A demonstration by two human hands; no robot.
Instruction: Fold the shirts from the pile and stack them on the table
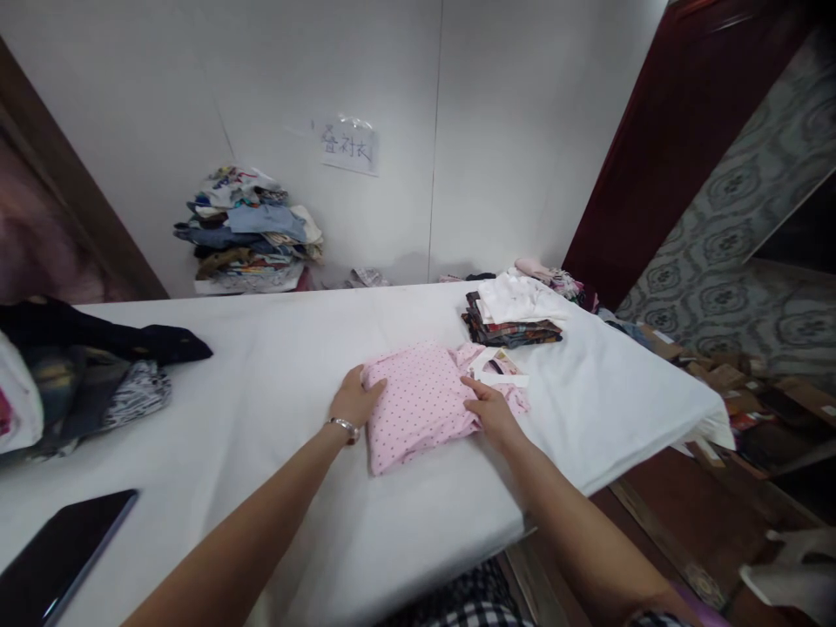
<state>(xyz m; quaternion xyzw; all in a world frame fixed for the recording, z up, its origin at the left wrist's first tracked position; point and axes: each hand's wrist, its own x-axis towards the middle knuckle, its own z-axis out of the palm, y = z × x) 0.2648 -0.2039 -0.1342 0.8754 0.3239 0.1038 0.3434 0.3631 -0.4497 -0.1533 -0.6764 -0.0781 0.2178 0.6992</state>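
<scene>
A pink shirt [418, 401] with small dark dots is folded into a rough rectangle on the white-covered table. Its collar end, at the right, has a white strip [500, 377] across it. My left hand [356, 402], with a silver bracelet at the wrist, grips the shirt's left edge, thumb on top. On the opposite side my right hand [491, 413] holds the edge near the collar, its thumb and a finger showing on the fabric. The fingers beneath the cloth are hidden.
A stack of folded clothes [513, 309] sits behind the shirt to the right. Loose clothes [104, 383] and a dark flat device [65, 553] lie at the left. A tall clothes pile [252, 231] stands against the wall. The white table's edge [620, 470] is at the right; boxes [724, 383] lie beyond.
</scene>
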